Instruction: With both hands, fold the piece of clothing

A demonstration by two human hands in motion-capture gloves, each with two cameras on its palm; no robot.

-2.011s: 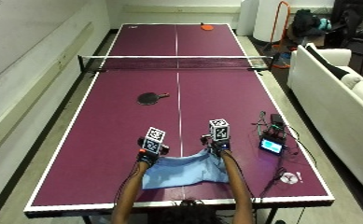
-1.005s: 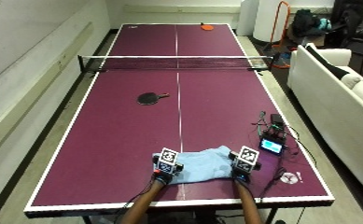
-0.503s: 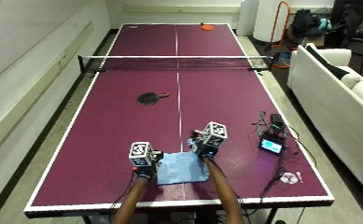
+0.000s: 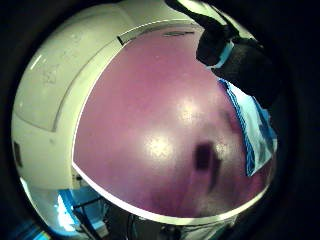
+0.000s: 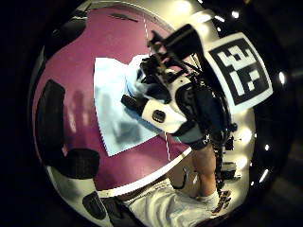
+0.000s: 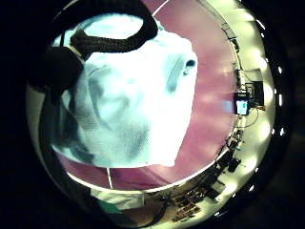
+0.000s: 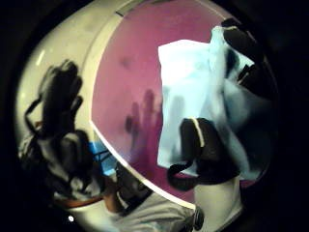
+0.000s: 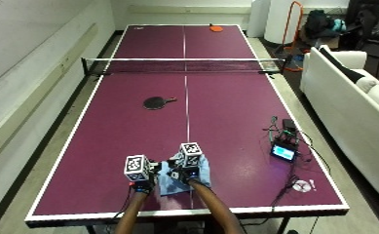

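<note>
A light blue piece of clothing (image 8: 171, 184) lies bunched on the purple table (image 8: 241, 122) near its front edge, by the centre line. My right hand (image 8: 184, 171) holds a fold of it, with thumb and fingers (image 7: 203, 145) curled round the cloth (image 7: 193, 87), which fills the right little finger side palm view (image 6: 133, 105). My left hand (image 8: 143, 181) is just left of the garment; its fingers (image 7: 58, 121) are spread over the table and hold nothing. In the left thumb side view a flat part of the cloth (image 5: 113, 109) lies on the table beside the right hand (image 5: 165, 104).
A black paddle (image 8: 155, 102) lies at mid-table before the net (image 8: 184, 66). An orange paddle (image 8: 216, 28) sits at the far end. A small screen device (image 8: 285, 152) with cables is near the right edge. A white sofa (image 8: 351, 97) stands right of the table.
My right hand has moved left and nearer the front edge with a fold of the cloth, making the garment narrower. My left hand has shifted slightly towards me, beside the cloth.
</note>
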